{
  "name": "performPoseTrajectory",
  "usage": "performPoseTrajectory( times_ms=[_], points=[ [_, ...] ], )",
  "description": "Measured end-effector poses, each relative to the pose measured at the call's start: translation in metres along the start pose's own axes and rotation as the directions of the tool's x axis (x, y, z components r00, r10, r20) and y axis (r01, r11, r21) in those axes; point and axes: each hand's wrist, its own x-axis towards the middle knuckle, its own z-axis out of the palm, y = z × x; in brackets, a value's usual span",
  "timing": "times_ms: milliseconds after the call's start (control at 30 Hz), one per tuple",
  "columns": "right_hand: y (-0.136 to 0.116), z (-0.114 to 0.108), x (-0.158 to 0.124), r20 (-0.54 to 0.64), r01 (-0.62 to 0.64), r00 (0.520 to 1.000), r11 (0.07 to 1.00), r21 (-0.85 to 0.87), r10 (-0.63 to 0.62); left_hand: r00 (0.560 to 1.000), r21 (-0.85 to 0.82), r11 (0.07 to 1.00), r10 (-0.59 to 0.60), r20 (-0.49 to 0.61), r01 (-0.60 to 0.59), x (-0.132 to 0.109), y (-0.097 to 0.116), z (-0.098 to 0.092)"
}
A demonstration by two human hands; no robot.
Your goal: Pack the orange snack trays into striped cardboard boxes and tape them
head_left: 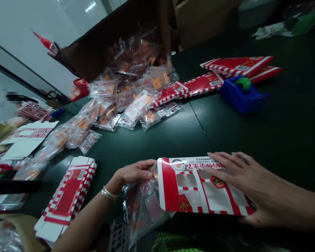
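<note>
Light is falling from above, glaring off the plastic bags (136, 105) and laying a soft sheen across the dark table (252, 140). The wide lens is bending the white wall (21, 45) near the edges. Shadow is filling the cardboard box (94, 52) and darkening the bottom edge, while a black bar (13, 186) is blurring at left.
</note>
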Motion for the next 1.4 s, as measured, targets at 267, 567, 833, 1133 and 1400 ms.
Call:
performPoseTrajectory(
  times_ms=[267,567,833,1133,1400],
  points=[
    [0.003,-0.003,0.005,0.014,-0.061,0.998,0.998,0.03,0.06,0.995,0.377,0.923,-0.098,0.024,0.082,0.054,0.042,0.001],
    [0.007,-0.02,0.01,0.126,-0.071,0.99,0.994,0.077,0.061,0.823,0.716,0.655,0.251,-0.51,0.244,-0.033,0.017,-0.017],
    [0.017,0.0,0.007,0.001,0.084,0.996,0.995,0.05,-0.084,0.996,0.37,0.925,-0.07,-0.061,0.088,-0.025,0.018,-0.005],
    [0.021,0.004,0.004,-0.045,0.065,0.997,0.996,0.055,-0.063,0.995,0.368,0.926,-0.053,-0.085,0.081,-0.009,0.019,-0.006],
    [0.016,0.01,0.019,-0.037,0.14,0.99,0.99,0.022,-0.139,0.953,0.283,0.959,0.108,-0.284,-0.025,-0.009,0.014,-0.01]
  ],
)
